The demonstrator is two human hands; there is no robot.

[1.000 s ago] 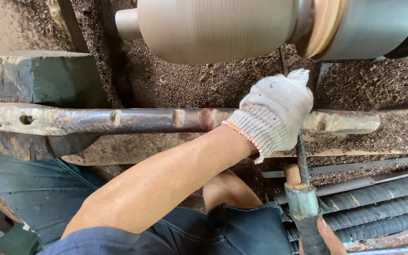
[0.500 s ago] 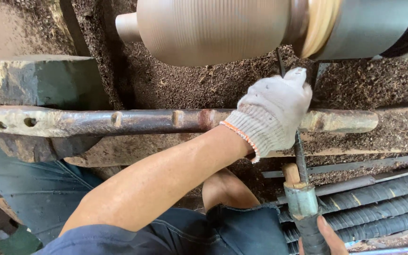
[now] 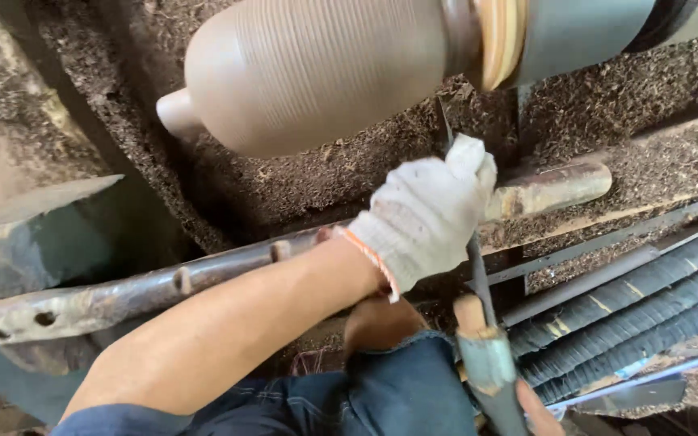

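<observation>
head view: a wood lathe seen from above, with a person working at it.
left hand (image 3: 426, 211): in a white knit glove, it lies on the tool rest and its fingers are closed around the thin metal blade of the chisel.
chisel (image 3: 478, 291): long and dark, it goes up from the lower right, over the rest, and its tip is at the narrow neck of the wooden piece, just beside the pale disc.
right hand (image 3: 536, 408): only a small part shows at the bottom edge, at the chisel handle (image 3: 490, 367); the grip i cannot tell.
wooden piece (image 3: 317, 73): brown, rounded, with fine rings, fixed in the lathe above the glove.
pale disc (image 3: 501, 32): next to the grey chuck (image 3: 579, 32).
tool rest (image 3: 203, 278): rusty bar with holes, across the frame.
wood shavings (image 3: 349, 173): they cover the lathe bed below the piece.
knee (image 3: 377, 323): bare, below the left wrist, above blue jeans.
</observation>
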